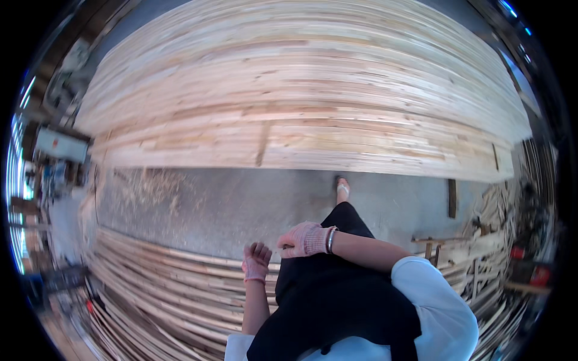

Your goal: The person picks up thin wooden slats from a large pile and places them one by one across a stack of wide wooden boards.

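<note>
My left hand (256,263), in a pink work glove with darker fingers, hovers at the lower middle above a stack of long thin boards (180,265). Its fingers are curled in, and nothing shows in them. Just to its right, my right hand (306,239) is in a pale pink knitted glove, with a bracelet at the wrist. It hangs in front of my black apron (343,295), fingers bent into a loose fist, with no object visible in it. The two hands are close but apart. A large layer of pale planks (301,108) lies across the far side, touched by neither hand.
A strip of grey concrete floor (241,204) runs between the two stacks, with wood shavings (153,189) at left. My sandalled foot (342,188) stands by the plank edge. Offcuts (494,216) are piled at right, near a short dark timber (452,198). Machinery (60,147) stands far left.
</note>
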`<state>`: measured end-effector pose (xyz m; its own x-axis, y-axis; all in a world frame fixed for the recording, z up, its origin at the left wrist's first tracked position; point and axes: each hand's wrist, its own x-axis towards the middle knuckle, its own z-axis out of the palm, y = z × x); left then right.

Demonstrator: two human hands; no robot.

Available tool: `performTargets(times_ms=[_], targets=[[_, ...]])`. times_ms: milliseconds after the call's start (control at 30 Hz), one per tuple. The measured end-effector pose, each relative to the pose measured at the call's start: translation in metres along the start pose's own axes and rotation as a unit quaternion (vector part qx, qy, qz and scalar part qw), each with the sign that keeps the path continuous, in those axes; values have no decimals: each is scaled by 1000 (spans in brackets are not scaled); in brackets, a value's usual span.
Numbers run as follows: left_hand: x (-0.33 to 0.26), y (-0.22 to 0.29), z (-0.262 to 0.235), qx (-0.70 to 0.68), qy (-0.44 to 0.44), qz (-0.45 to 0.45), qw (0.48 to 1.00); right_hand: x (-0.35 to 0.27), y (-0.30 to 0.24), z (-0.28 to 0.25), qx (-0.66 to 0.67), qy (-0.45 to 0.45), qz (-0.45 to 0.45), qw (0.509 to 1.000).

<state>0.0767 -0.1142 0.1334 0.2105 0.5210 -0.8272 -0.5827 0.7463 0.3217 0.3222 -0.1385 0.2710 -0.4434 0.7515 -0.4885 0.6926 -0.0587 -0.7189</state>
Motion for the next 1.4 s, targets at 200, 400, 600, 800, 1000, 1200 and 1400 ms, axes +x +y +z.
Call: performTargets(times_ms=[200, 400, 600, 800, 1000, 1200, 1400], targets=[[4, -34, 8, 20, 148, -46, 988, -14, 175, -40, 49, 28, 147, 987], [-6, -65, -19, 582, 123, 71, 801, -38, 383, -104, -5, 93, 358, 929], [6, -69, 176, 195, 108, -60, 973, -65, 531, -225, -21, 243, 468, 849], [8, -82, 302, 228, 34, -78, 970, -28, 608, -255, -264, 219, 476, 810], [6, -86, 234, 604, 14, 33, 796, -32, 591, -290, -151, 105, 435, 881], [23, -74, 202, 579, -1, 22, 815, -74, 546, -215, -153, 139, 360, 910], [69, -78, 207, 109, -41, -170, 979, -155, 416, -104, -78, 39, 275, 958]])
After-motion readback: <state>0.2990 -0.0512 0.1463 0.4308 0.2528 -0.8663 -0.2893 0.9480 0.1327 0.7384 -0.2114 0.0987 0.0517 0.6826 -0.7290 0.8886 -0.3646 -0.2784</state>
